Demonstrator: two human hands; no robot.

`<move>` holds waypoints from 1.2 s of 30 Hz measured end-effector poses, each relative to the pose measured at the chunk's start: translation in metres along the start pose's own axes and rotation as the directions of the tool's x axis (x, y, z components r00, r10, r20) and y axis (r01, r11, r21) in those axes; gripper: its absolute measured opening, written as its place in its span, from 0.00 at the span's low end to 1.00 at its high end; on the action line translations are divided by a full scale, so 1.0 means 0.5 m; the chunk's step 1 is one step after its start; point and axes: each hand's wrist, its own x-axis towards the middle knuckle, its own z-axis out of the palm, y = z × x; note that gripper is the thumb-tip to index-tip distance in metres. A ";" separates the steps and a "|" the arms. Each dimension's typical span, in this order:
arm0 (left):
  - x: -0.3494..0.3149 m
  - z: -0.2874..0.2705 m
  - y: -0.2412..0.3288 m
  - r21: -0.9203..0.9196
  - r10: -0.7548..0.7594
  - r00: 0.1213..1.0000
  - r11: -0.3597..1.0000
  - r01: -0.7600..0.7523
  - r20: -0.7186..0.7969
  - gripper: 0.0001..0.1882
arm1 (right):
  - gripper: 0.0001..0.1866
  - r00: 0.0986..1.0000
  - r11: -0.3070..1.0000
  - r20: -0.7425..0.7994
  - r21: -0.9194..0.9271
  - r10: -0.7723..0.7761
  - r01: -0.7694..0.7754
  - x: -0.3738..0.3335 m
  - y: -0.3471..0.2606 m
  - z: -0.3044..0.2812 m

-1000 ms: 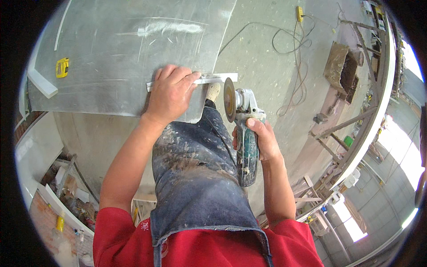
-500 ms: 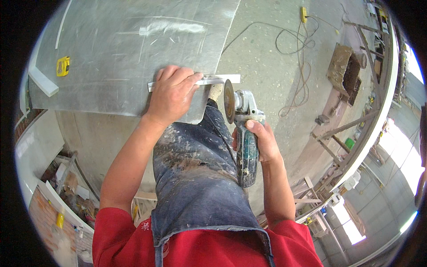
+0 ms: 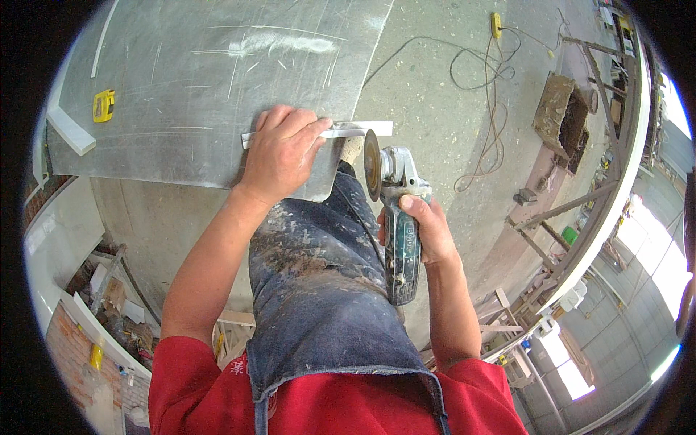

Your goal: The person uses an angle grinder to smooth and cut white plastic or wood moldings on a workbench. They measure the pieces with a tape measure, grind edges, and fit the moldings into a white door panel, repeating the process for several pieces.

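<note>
My left hand [image 3: 281, 156] holds 1 slim white strip [image 3: 378, 128] on the grey sheet [image 3: 174, 94]; my right hand [image 3: 429, 226] grips a dusty teal grinder [image 3: 403, 250], its disc [image 3: 373, 165] brown.

A scratched grey table [image 3: 181, 94] spreads beneath and ahead of the left hand [image 3: 279, 156], carrying a white strip [image 3: 355, 130] under that hand, a yellow tape measure [image 3: 104, 106] well to its left and a white bar [image 3: 71, 132] farther left.

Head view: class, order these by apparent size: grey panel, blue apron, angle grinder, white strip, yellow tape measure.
Grey panel
Blue apron
Angle grinder
White strip and yellow tape measure: unsure, as the left hand hides part of the strip.
</note>
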 end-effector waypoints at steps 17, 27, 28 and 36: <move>0.001 0.001 -0.001 -0.020 0.000 1.000 1.000 -0.001 -0.007 0.19 | 0.32 1.000 1.000 -0.008 0.012 0.005 -0.005 0.001 -0.005 0.005; 0.005 -0.003 0.001 -0.024 0.014 1.000 1.000 -0.014 0.002 0.19 | 0.32 1.000 1.000 -0.019 0.025 0.003 -0.003 0.001 -0.012 0.006; 0.005 -0.004 0.001 -0.024 0.014 1.000 1.000 -0.014 0.004 0.19 | 0.32 1.000 1.000 -0.019 0.026 0.005 -0.005 0.001 -0.013 0.006; 0.004 -0.005 0.002 -0.018 0.009 1.000 1.000 -0.008 0.016 0.20 | 0.31 0.999 1.000 -0.033 0.009 0.019 -0.019 0.004 -0.024 0.010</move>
